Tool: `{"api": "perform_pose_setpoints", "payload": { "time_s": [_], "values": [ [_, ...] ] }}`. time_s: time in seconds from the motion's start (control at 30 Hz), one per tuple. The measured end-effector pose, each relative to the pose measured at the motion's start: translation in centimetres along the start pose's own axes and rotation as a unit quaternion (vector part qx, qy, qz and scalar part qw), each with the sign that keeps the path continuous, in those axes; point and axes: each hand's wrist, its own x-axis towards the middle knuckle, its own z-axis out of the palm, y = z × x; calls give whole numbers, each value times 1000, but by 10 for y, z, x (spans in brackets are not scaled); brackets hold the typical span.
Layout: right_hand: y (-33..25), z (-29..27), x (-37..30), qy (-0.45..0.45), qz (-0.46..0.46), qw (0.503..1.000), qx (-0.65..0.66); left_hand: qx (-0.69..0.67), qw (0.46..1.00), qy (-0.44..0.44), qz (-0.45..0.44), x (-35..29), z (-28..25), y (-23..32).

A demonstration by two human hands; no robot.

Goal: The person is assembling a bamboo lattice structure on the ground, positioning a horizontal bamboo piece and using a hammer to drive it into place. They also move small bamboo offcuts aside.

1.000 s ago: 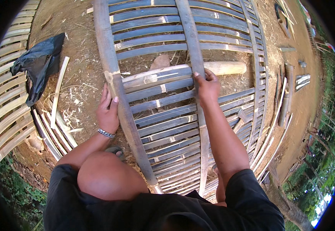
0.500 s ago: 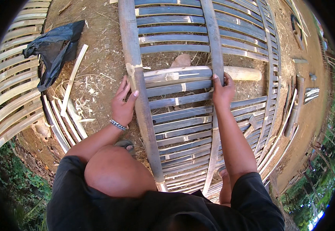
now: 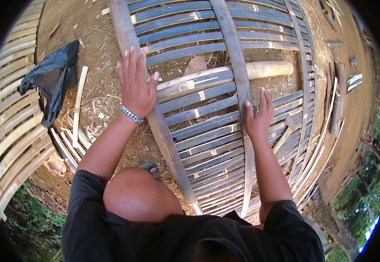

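Observation:
A bamboo frame with dark slats [image 3: 185, 43] woven across long rails lies in front of me. My left hand [image 3: 137, 85], with a chain bracelet on its wrist, rests flat over the thick left pole [image 3: 166, 135], fingers stretched out. My right hand [image 3: 260, 117] is beside the middle rail [image 3: 230, 32], its thumb near the rail's edge and its fingers apart, holding nothing. Between the hands, a loose-looking slat [image 3: 203, 81] runs under the middle rail. A thick round bamboo piece [image 3: 270, 70] lies beneath the frame and sticks out to the right of that rail.
A hatchet-like tool [image 3: 289, 123] with a wooden handle lies on the slats at right. On the left are a second slatted panel [image 3: 11, 131], a black plastic bag [image 3: 59, 72] and cut bamboo strips [image 3: 80, 105]. A brown stone-like lump [image 3: 195, 65] shows through the gap.
My left hand has moved up along the left pole and flattened out. My right hand has come off its grip on the middle rail and shifted down and right, fingers opening.

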Motion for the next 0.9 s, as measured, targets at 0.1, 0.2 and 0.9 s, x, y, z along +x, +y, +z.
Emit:
{"api": "perform_pose_setpoints", "payload": {
  "time_s": [0.1,0.2,0.9],
  "values": [
    [19,-8,-30,21,48,998,-33,6,999,-41,-20,4,16,-3],
    [40,-22,-60,43,125,989,-60,29,997,-72,-25,1,16,-4],
    [227,-35,-86,-164,346,911,-150,106,979,-162,-61,16,8,0]
  ]
}}
